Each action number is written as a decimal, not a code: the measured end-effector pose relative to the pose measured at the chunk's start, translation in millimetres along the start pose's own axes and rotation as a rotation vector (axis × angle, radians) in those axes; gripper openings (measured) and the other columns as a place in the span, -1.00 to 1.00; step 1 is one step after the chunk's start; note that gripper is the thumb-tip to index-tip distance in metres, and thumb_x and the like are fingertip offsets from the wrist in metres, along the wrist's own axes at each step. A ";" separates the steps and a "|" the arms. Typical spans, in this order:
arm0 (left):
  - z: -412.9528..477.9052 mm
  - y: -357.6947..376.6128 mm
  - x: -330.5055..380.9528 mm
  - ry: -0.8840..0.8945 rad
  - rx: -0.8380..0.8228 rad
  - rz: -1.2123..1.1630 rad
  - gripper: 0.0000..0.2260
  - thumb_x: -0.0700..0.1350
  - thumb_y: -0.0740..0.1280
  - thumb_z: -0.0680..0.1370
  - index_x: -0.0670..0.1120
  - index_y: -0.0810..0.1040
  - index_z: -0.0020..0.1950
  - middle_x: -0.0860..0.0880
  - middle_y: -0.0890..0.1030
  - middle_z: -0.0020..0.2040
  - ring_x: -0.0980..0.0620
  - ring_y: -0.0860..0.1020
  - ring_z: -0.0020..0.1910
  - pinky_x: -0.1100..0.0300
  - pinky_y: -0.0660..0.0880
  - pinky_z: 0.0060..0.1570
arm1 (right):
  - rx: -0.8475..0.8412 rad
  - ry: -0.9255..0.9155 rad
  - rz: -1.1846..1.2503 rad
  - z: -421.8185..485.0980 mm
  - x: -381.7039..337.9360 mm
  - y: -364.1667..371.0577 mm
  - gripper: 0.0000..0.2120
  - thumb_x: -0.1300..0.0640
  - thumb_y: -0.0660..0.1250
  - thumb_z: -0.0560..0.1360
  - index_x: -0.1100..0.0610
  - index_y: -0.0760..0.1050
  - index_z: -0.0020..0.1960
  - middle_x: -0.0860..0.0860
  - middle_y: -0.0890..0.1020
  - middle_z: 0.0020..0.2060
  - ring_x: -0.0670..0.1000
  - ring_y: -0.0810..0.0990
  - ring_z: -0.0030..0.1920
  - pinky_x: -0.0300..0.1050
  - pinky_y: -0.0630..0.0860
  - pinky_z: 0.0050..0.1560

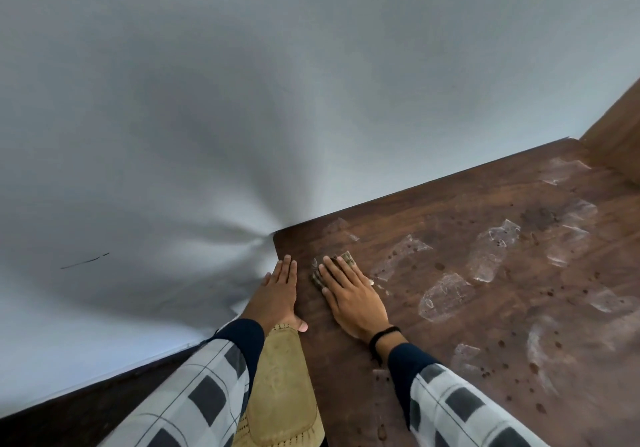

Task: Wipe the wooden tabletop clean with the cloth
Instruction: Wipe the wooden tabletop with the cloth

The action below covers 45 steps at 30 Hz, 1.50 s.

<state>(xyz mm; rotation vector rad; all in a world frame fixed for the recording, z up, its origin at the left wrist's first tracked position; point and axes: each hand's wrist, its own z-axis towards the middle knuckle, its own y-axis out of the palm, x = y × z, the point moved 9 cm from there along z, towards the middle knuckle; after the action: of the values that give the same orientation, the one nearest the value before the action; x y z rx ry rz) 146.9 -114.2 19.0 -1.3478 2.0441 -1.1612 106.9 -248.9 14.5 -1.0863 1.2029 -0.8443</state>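
Note:
The dark wooden tabletop [467,308] fills the lower right and carries pale tape-like patches and dark specks. A small green-brown patterned cloth [341,260] lies near the table's far left corner. My right hand [353,297] presses flat on it, so only the cloth's far end and left side show beyond my fingers. My left hand [277,294] lies flat along the table's left edge with its thumb hooked onto the top, and it holds nothing.
A pale wall [242,100] runs behind and to the left of the table. A wooden panel [616,141] rises at the far right corner. A beige fabric piece [280,387] hangs by the table's left edge under my left forearm. Dark floor [69,419] shows at lower left.

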 end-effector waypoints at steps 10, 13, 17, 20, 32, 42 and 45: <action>15.0 -5.6 -1.6 -0.044 -0.019 0.098 0.45 0.32 0.59 0.18 -0.27 -0.43 0.53 -0.24 -0.43 0.54 -0.17 -0.35 0.56 -0.03 -0.25 0.55 | -0.018 0.145 0.050 61.3 4.0 6.1 -0.42 -0.11 -0.21 0.67 0.05 0.07 0.63 -0.02 0.07 0.63 0.03 -0.07 0.63 0.02 -0.17 0.60; 13.0 -7.1 -4.9 -0.022 0.000 0.070 0.44 0.34 0.58 0.18 -0.24 -0.43 0.54 -0.20 -0.43 0.55 -0.13 -0.34 0.57 -0.03 -0.24 0.56 | -0.032 -0.077 0.030 39.4 -2.8 9.1 -0.50 -0.09 -0.10 0.72 0.02 0.10 0.62 -0.07 0.12 0.61 -0.03 -0.05 0.62 -0.01 -0.07 0.61; 13.9 -4.8 -4.9 -0.021 -0.015 0.019 0.44 0.29 0.60 0.19 -0.22 -0.46 0.53 -0.17 -0.47 0.54 -0.11 -0.38 0.55 -0.02 -0.25 0.55 | -0.019 -0.028 0.036 55.8 15.3 1.1 -0.50 -0.08 -0.10 0.72 0.02 0.06 0.63 -0.06 0.07 0.62 -0.01 -0.08 0.62 -0.03 -0.11 0.61; 13.9 -8.2 -2.1 -0.038 0.006 0.049 0.44 0.29 0.60 0.19 -0.24 -0.45 0.53 -0.19 -0.44 0.54 -0.13 -0.35 0.56 -0.02 -0.23 0.56 | 0.028 0.154 0.081 89.4 15.7 0.2 -0.50 -0.02 -0.06 0.72 0.07 0.09 0.63 0.00 0.10 0.62 0.08 -0.04 0.63 -0.04 -0.19 0.58; 16.0 -6.3 -3.1 -0.044 0.009 0.023 0.45 0.25 0.63 0.18 -0.25 -0.44 0.52 -0.20 -0.45 0.54 -0.15 -0.36 0.56 -0.04 -0.21 0.56 | 0.108 0.183 0.122 106.3 12.7 0.3 -0.54 0.04 0.05 0.71 0.13 0.24 0.58 0.11 0.26 0.57 0.15 0.10 0.60 0.14 0.05 0.60; 14.0 -10.2 -2.6 -0.035 0.042 0.005 0.45 0.24 0.64 0.17 -0.25 -0.43 0.53 -0.19 -0.43 0.55 -0.13 -0.33 0.57 -0.03 -0.19 0.57 | 0.116 0.163 0.066 105.5 10.9 -1.2 -0.49 0.00 -0.06 0.68 0.13 0.34 0.54 0.07 0.40 0.50 0.16 0.20 0.57 0.06 0.08 0.58; 12.4 -10.9 -3.9 -0.048 0.052 0.017 0.46 0.25 0.64 0.16 -0.25 -0.41 0.54 -0.20 -0.39 0.57 -0.13 -0.30 0.58 -0.02 -0.20 0.57 | 0.100 0.130 0.104 115.0 -7.6 3.4 -0.45 0.00 -0.11 0.65 0.13 0.33 0.54 0.07 0.37 0.52 0.13 0.17 0.58 0.01 0.00 0.59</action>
<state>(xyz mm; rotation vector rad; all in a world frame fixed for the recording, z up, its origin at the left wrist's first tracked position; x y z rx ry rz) 163.4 -117.7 20.8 -1.3186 1.9742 -1.1554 218.1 -218.5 15.1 -0.8914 1.3001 -0.8950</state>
